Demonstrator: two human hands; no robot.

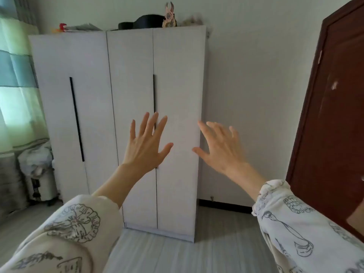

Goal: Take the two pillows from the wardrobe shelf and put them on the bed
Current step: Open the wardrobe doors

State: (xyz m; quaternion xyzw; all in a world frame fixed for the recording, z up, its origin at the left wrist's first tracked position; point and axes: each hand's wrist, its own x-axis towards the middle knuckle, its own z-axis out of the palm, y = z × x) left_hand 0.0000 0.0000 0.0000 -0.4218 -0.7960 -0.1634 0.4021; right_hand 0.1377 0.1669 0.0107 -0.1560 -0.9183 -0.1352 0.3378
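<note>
So the wardrobe (126, 119) is straight ahead, all doors shut, and its long black handle (154, 99) runs up and down right behind my left hand (146, 146). That hand's nearer to it; my right hand (220, 148) is off right. Both spread wide, holding nothing. Pillows aren't visible, presumably they're inside.

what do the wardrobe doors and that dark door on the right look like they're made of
Wardrobe doors: probably laminated board, matte pale grey-white, with faint fine grain and flat unbroken panels. Dark door: probably wood or wood veneer, reddish-brown and semi-glossy, showing light reflections and a scuffed patch.
</note>
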